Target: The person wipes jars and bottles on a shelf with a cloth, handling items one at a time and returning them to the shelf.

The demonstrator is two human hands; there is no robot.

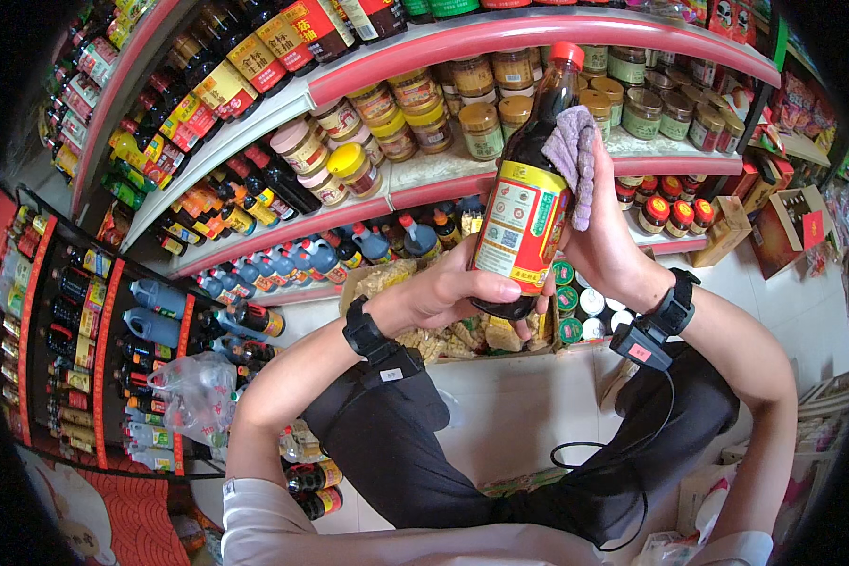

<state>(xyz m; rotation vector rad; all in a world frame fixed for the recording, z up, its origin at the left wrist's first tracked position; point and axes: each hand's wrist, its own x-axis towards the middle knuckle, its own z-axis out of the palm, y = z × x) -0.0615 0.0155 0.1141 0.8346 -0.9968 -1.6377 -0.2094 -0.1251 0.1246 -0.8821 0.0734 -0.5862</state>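
A dark glass sauce bottle [520,212] with a red cap and a yellow and red label tilts in front of me. My left hand [460,286] grips it near the base, thumb across the lower label. A folded purple cloth [575,163] lies against the bottle's shoulder, pressed there by my right hand [601,212]. The right fingers are mostly hidden behind the cloth and the bottle. Behind the bottle, jars with gold lids [480,131] stand on a shelf.
Shelves with red edge strips [538,32] hold bottles and jars ahead. Below them sit a carton of packaged dry goods [460,339] and several cans [592,303]. A plastic bag [198,396] hangs by the left rack. An open box [785,233] stands on the right.
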